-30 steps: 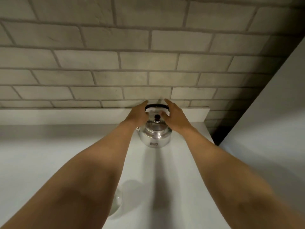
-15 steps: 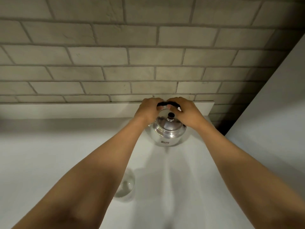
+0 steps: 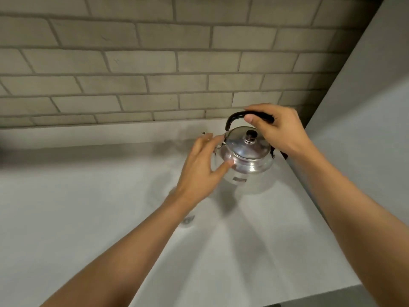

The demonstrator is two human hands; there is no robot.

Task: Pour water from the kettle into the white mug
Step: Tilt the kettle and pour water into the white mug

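A shiny steel kettle (image 3: 250, 160) with a black arched handle and a black lid knob stands on the white counter (image 3: 88, 196) near the back right corner. My right hand (image 3: 278, 129) is closed around the top of the handle. My left hand (image 3: 203, 165) has its fingers spread and rests against the kettle's left side, covering the spout. The white mug (image 3: 188, 220) is almost wholly hidden under my left forearm; only a sliver of its rim shows.
A grey brick wall (image 3: 155, 63) rises behind the counter above a low white ledge (image 3: 110, 134). A tall white panel (image 3: 365, 107) closes off the right side. The counter's front edge runs at bottom right.
My left hand has let go of the handle and dropped to the kettle's side with fingers apart. The right hand has stayed on the handle. The view has swung left, so the kettle sits further right.
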